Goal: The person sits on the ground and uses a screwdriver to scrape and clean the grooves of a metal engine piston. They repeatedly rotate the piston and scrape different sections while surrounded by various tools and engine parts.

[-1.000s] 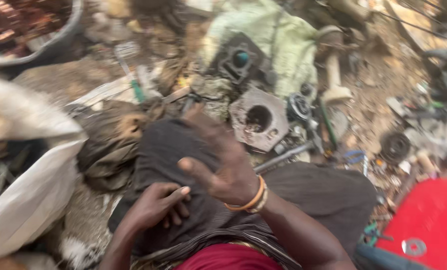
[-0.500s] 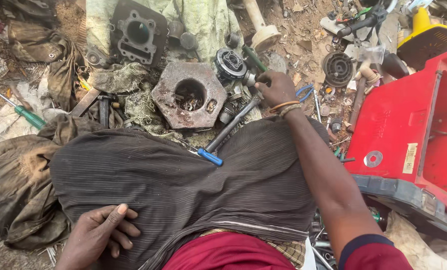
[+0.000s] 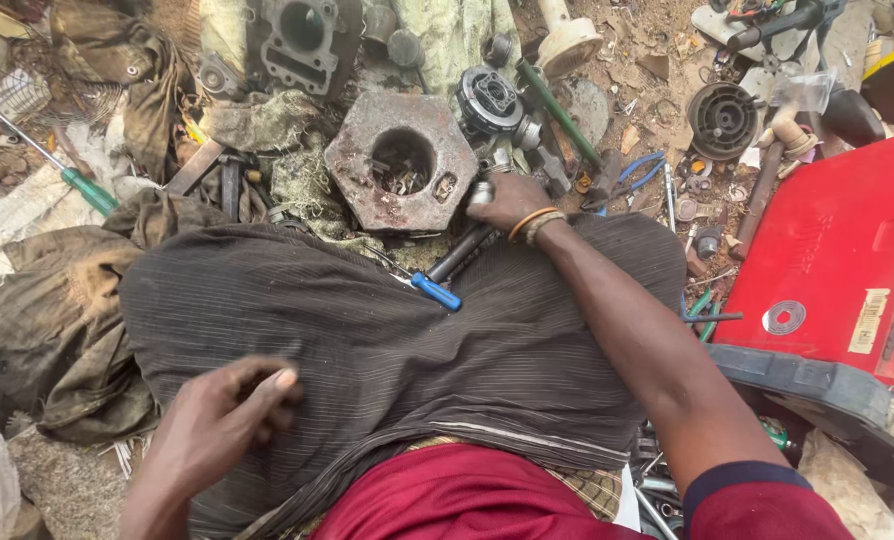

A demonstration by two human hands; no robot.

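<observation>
Beside the rusty hexagonal metal block, the right hand closes around a small silver cylindrical part; the left hand rests loosely curled, empty, on the dark striped cloth.

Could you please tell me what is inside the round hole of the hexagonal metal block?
The hexagonal metal block has small loose bits, like debris or tiny parts, in its hole. Shadow hides the bottom. The right hand rests beside it.
</observation>
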